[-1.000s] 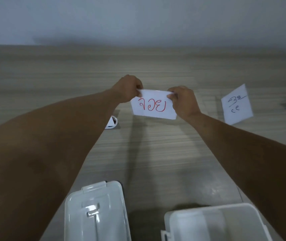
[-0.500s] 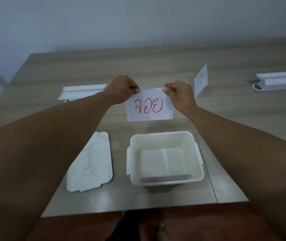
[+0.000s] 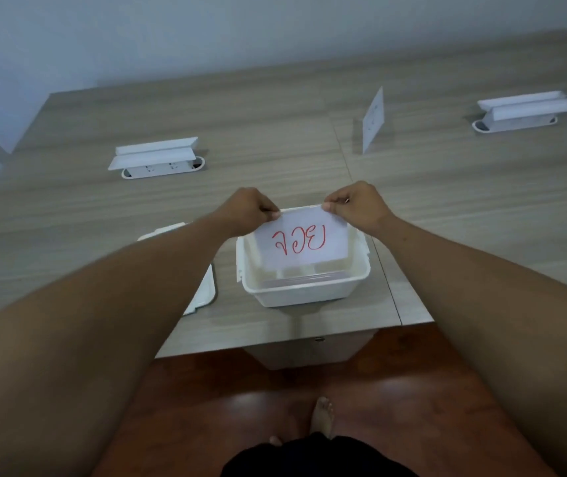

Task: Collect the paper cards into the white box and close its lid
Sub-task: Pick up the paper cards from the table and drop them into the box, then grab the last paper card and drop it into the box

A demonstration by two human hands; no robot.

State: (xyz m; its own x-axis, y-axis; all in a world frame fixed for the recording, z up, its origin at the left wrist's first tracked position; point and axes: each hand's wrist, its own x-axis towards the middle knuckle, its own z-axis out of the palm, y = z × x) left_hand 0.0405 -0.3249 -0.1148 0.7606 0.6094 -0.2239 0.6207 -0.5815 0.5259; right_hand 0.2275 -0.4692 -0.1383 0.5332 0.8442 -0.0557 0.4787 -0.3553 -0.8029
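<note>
Lid (image 3: 203, 290) left of box (image 3: 302, 290)

The wood-grain table (image 3: 275, 139) carries the open white box (image 3: 304, 292), its lid (image 3: 203, 297) flat just beside it on the left, one upright paper card (image 3: 373, 120), and two raised white socket units (image 3: 156, 159) (image 3: 524, 111).
</note>
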